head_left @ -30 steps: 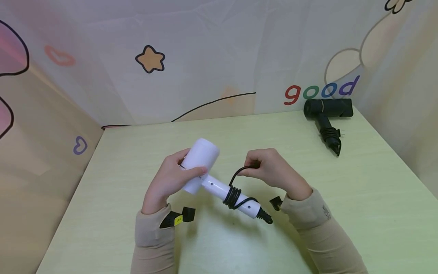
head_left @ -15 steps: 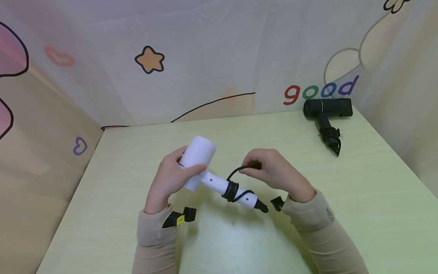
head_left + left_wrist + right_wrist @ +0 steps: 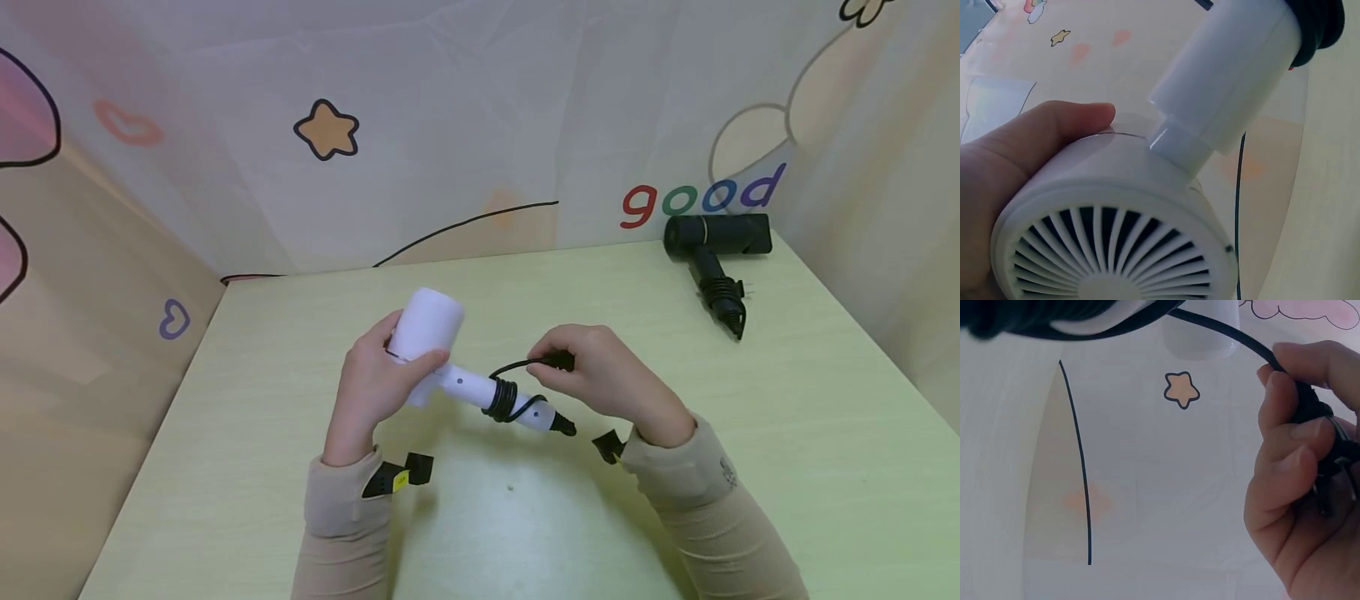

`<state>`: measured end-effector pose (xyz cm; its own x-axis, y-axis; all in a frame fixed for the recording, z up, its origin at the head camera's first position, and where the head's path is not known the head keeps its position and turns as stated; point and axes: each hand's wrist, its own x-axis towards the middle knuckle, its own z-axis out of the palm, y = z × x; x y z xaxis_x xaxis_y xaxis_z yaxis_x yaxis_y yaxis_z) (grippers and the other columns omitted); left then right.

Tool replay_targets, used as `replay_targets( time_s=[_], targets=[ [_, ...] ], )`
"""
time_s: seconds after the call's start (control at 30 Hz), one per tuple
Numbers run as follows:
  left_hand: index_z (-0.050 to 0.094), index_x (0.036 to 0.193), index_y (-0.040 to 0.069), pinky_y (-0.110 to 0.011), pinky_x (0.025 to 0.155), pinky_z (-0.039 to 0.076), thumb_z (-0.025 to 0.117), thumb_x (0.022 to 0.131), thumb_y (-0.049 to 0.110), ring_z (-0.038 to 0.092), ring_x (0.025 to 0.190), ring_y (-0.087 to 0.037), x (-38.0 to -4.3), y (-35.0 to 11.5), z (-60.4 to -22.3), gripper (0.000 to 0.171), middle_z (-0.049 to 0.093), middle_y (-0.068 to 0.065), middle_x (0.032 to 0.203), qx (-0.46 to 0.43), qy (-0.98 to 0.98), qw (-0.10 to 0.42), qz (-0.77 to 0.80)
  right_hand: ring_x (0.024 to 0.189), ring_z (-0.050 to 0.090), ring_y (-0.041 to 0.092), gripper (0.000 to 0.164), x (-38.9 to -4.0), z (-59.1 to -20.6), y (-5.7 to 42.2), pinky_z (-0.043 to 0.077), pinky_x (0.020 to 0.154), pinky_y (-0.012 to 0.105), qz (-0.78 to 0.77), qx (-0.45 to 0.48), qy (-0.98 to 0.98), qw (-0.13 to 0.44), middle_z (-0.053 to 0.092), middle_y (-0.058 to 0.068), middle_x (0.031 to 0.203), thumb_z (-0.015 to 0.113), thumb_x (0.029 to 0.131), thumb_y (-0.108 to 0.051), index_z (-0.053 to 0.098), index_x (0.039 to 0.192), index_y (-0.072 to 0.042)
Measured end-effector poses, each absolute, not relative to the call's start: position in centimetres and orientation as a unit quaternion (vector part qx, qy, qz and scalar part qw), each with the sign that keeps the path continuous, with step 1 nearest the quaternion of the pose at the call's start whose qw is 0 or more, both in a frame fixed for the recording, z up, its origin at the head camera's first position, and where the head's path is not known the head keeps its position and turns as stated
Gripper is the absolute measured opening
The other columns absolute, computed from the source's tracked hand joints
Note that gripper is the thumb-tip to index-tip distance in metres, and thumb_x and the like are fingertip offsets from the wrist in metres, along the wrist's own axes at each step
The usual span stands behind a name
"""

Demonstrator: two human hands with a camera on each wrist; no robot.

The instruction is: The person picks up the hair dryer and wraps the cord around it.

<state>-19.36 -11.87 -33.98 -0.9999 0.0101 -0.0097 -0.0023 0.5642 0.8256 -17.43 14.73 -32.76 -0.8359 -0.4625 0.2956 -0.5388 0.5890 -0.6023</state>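
Note:
My left hand (image 3: 375,375) grips the barrel of a white hair dryer (image 3: 429,323), thumb across it near the handle joint. In the left wrist view the dryer's slatted intake grille (image 3: 1110,250) faces the camera. Its handle (image 3: 467,387) points right and slightly down in the head view, with a black cord (image 3: 501,400) wound around it in several turns. My right hand (image 3: 585,367) holds the cord's end with the black plug (image 3: 1313,406), fingers curled round it; the metal prongs show in the right wrist view. A short stretch of cord spans from the coil to these fingers.
A black hair dryer (image 3: 718,235) lies at the table's back right, its own cord wrapped round its handle. The pale wooden table (image 3: 262,467) meets a printed cloth backdrop (image 3: 465,125) behind and at both sides.
My left hand has turned the white hair dryer, so its handle end has risen and moved a little left. The right hand keeps the plug, nearly still.

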Motion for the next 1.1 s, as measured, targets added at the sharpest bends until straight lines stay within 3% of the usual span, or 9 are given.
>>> replay_targets(
  time_s=[0.3, 0.53, 0.8, 1.1],
  targets=[
    [0.05, 0.135, 0.018, -0.041, 0.072, 0.054, 0.076, 0.076, 0.04, 0.062, 0.094, -0.029, -19.4, -11.8, -34.1, 0.069, 0.062, -0.009, 0.117, -0.005, 0.892, -0.046, 0.45, 0.061, 0.046, 0.007, 0.017, -17.1, -32.5, 14.8, 0.043, 0.056, 0.021, 0.379, 0.29, -0.876, 0.069, 0.069, 0.002, 0.091, 0.06, 0.087, -0.005, 0.07, 0.1, -0.006],
    [0.049, 0.136, 0.016, -0.043, 0.074, 0.054, 0.076, 0.076, 0.04, 0.061, 0.095, -0.028, -19.4, -11.7, -34.0, 0.07, 0.062, -0.008, 0.118, -0.026, 0.886, -0.079, 0.456, 0.064, 0.052, 0.011, 0.015, -16.7, -32.0, 14.6, 0.045, 0.052, 0.022, 0.397, 0.255, -0.879, 0.07, 0.068, 0.004, 0.093, 0.067, 0.083, -0.006, 0.067, 0.099, -0.006],
    [0.047, 0.137, 0.013, -0.047, 0.075, 0.054, 0.075, 0.077, 0.038, 0.061, 0.096, -0.03, -19.4, -11.6, -33.9, 0.071, 0.061, -0.012, 0.118, -0.038, 0.871, -0.108, 0.478, 0.077, 0.06, 0.01, 0.026, -16.3, -32.0, 14.0, 0.052, 0.062, 0.026, 0.452, 0.231, -0.856, 0.098, 0.069, 0.003, 0.093, 0.073, 0.081, -0.008, 0.066, 0.106, -0.007],
    [0.048, 0.136, 0.011, -0.049, 0.076, 0.054, 0.074, 0.079, 0.036, 0.06, 0.097, -0.03, -19.6, -11.6, -34.1, 0.068, 0.06, -0.013, 0.118, -0.045, 0.849, -0.142, 0.507, 0.071, 0.058, 0.009, 0.03, -15.4, -32.4, 12.5, 0.052, 0.061, 0.024, 0.491, 0.248, -0.823, 0.138, 0.07, 0.005, 0.091, 0.075, 0.078, -0.007, 0.068, 0.108, -0.006]
  ],
)
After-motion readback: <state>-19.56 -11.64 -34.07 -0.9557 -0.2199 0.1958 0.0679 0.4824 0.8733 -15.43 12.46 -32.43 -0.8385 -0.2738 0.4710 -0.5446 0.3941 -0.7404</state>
